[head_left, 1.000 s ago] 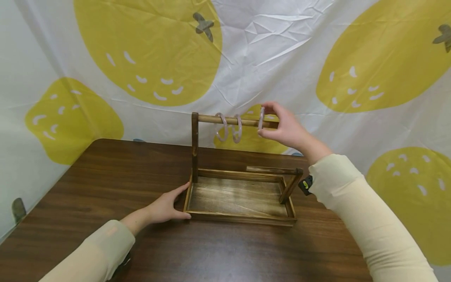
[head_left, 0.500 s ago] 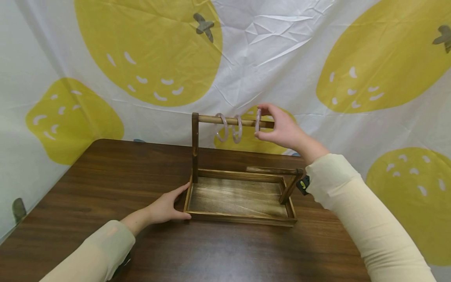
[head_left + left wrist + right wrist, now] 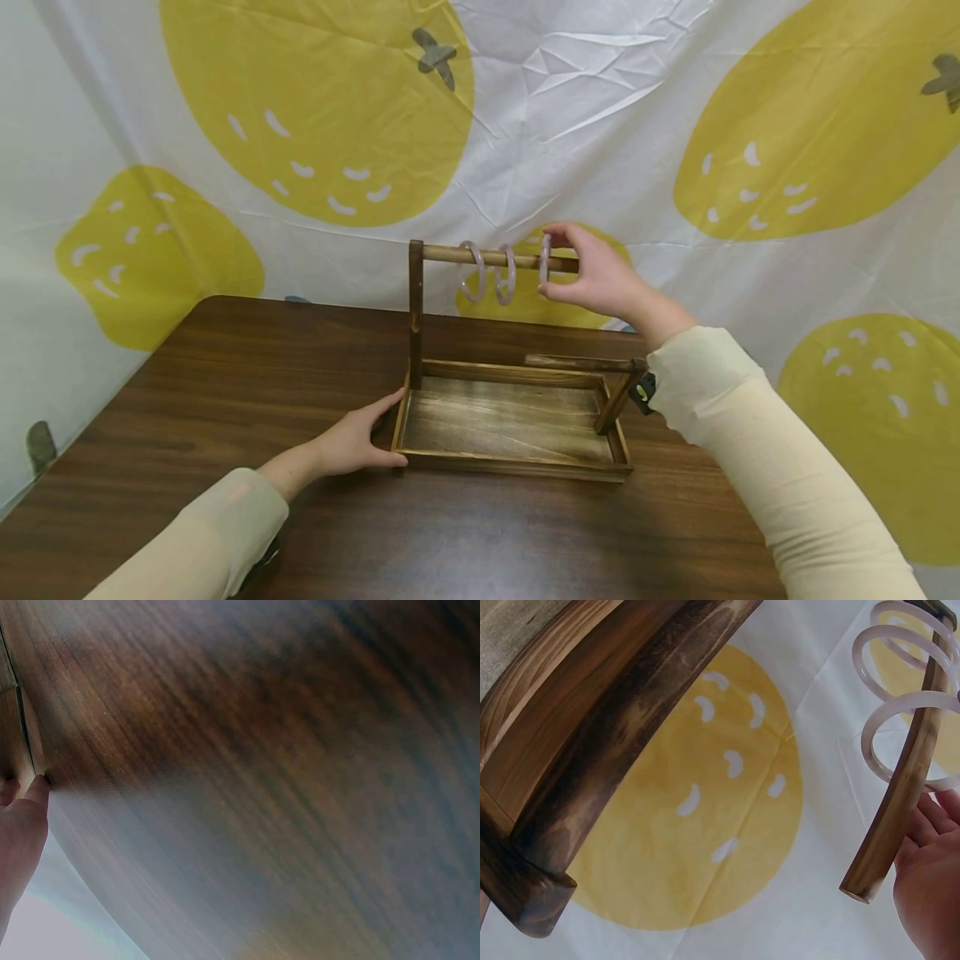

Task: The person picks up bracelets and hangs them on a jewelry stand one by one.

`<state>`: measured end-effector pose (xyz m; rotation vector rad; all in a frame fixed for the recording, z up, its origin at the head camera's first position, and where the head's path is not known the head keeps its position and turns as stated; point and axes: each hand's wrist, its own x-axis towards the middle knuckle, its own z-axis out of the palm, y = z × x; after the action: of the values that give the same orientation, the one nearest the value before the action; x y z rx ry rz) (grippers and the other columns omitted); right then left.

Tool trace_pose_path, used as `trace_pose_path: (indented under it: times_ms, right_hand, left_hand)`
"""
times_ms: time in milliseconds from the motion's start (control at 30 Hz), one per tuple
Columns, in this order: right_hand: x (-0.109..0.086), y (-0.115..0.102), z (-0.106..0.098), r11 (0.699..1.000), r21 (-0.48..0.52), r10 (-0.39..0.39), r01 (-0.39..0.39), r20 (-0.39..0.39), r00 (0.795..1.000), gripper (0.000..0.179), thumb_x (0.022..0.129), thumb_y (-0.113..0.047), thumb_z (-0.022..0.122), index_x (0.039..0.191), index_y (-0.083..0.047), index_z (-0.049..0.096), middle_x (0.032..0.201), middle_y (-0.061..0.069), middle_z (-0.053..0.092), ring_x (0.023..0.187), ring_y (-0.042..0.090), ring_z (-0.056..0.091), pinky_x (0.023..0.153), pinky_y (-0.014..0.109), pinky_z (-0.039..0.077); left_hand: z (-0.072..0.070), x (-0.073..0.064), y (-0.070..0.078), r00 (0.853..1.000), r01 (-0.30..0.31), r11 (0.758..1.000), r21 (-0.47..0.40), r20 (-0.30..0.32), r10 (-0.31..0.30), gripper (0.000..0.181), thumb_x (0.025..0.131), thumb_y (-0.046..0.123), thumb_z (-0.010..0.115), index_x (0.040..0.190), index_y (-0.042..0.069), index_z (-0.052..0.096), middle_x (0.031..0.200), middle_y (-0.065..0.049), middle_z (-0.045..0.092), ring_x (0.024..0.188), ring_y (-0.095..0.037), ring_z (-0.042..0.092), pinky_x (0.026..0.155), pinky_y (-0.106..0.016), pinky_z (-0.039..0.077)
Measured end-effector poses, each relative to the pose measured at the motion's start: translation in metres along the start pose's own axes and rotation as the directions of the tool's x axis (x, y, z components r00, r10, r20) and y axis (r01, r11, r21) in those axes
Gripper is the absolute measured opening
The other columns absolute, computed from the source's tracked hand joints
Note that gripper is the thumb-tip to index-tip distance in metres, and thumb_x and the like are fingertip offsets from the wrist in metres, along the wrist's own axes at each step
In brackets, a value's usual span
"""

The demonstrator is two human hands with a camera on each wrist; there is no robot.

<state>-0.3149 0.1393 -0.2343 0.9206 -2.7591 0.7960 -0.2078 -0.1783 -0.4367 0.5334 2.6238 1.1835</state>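
Observation:
A brown wooden stand [image 3: 517,479] has a shallow tray base and two arms. My left hand [image 3: 352,437] grips the tray's left end, thumb at the front corner and fingers at the short side. In the head view my right hand [image 3: 600,271] pinches a pale lilac bangle [image 3: 544,260] between thumb and fingers. The upper bar [image 3: 907,780] passes through this bangle near its free end, as the right wrist view shows. Farther left on the same bar hang two more bangles, a left bangle [image 3: 472,271] and a middle bangle [image 3: 506,275].
A shorter, lower arm [image 3: 577,362] of the stand carries no bangle and lies below my right wrist. The stand rests on a dark wooden table [image 3: 225,375]. Behind it hangs a white cloth [image 3: 585,100] printed with yellow lemons.
My right hand has moved the pinched bangle slightly left along the upper bar, toward the other two. My left hand and the stand have stayed still.

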Motion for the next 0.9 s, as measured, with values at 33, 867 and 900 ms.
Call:
trace_pose_path:
  times_ms: [33, 867, 900]
  right_hand:
    - [0.0002, 0.0000, 0.0002, 1.000, -0.001, -0.002, 0.002, 0.004, 1.000, 0.073, 0.075, -0.017, 0.073, 0.137, -0.001, 0.038, 0.133, 0.016, 0.050, 0.128, 0.034, 0.044, 0.108, 0.047, 0.035]
    - [0.0045, 0.0002, 0.0063, 0.989, -0.125, -0.070, 0.079, 0.072, 0.995, 0.069, 0.073, -0.023, 0.075, 0.129, 0.001, 0.042, 0.125, 0.015, 0.053, 0.122, 0.032, 0.051, 0.104, 0.043, 0.040]
    - [0.0047, 0.0000, 0.0064, 0.988, -0.135, -0.069, 0.079, 0.076, 0.995, 0.069, 0.073, -0.024, 0.075, 0.129, 0.001, 0.042, 0.125, 0.015, 0.052, 0.121, 0.032, 0.051, 0.104, 0.043, 0.040]
  left_hand:
    - [0.0001, 0.0001, 0.0000, 1.000, 0.001, 1.000, -0.002, -0.001, -0.001, 0.098, 0.075, 0.034, 0.078, 0.149, 0.004, 0.020, 0.151, -0.022, 0.026, 0.137, -0.041, 0.029, 0.108, -0.056, 0.029]
    - [-0.0005, 0.0001, 0.0019, 1.000, 0.011, 1.000, 0.010, -0.002, -0.011, 0.098, 0.076, 0.034, 0.077, 0.149, 0.005, 0.020, 0.151, -0.023, 0.027, 0.136, -0.041, 0.029, 0.108, -0.056, 0.029]
    - [-0.0006, 0.0000, 0.0020, 1.000, 0.011, 1.000, 0.010, -0.001, -0.011, 0.098, 0.076, 0.034, 0.077, 0.149, 0.005, 0.020, 0.151, -0.023, 0.026, 0.137, -0.041, 0.029, 0.108, -0.056, 0.029]
